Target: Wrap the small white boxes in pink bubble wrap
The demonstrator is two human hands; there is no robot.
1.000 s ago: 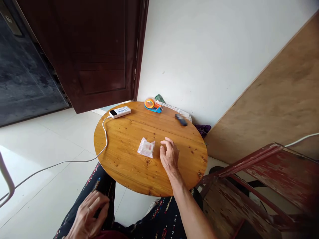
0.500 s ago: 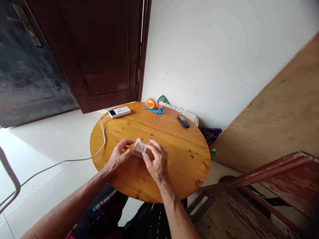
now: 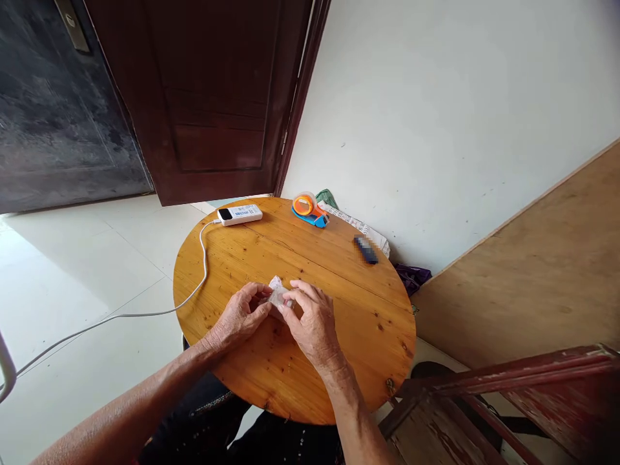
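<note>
Between my two hands, low over the round wooden table [image 3: 232,258], is a small pale packet [image 3: 279,296] with faint print and a crumpled upper end. Its exact kind I cannot make out. My left hand [image 3: 246,312] is closed on the packet's left side, thumb and fingers bent around its edge. On the other side, my right hand [image 3: 310,316] pinches the packet's right end with thumb and fingertips. The fingers hide part of the packet, including its lower edge.
A white power bank [image 3: 241,214] with a cable [image 3: 145,315] lies at the table's back left. Further back stand an orange and blue tape dispenser [image 3: 310,209] and a blurred dark object [image 3: 365,249]. A red wooden chair [image 3: 508,371] is at the right.
The view has shifted, so the table items sit slightly further right. Both hands keep hold of the packet; its upper surface is tilted a little differently.
</note>
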